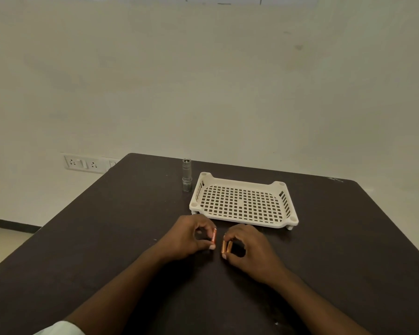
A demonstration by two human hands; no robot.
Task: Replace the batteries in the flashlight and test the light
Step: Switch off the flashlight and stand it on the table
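Note:
A silver flashlight (pixel 186 175) stands upright on the dark table, near its far edge and just left of a white tray. My left hand (pixel 189 235) pinches one copper-coloured battery (pixel 213 236) between thumb and fingers, close above the table. My right hand (pixel 248 250) holds two more copper-coloured batteries (pixel 226 246) side by side between thumb and forefinger. The two hands are close together in front of the tray, well short of the flashlight.
A white perforated plastic tray (pixel 246 224) sits on the dark table (pixel 107 238) with nothing in it, just beyond my hands. A wall socket plate (pixel 85 163) is on the wall at the left, behind the table's far corner.

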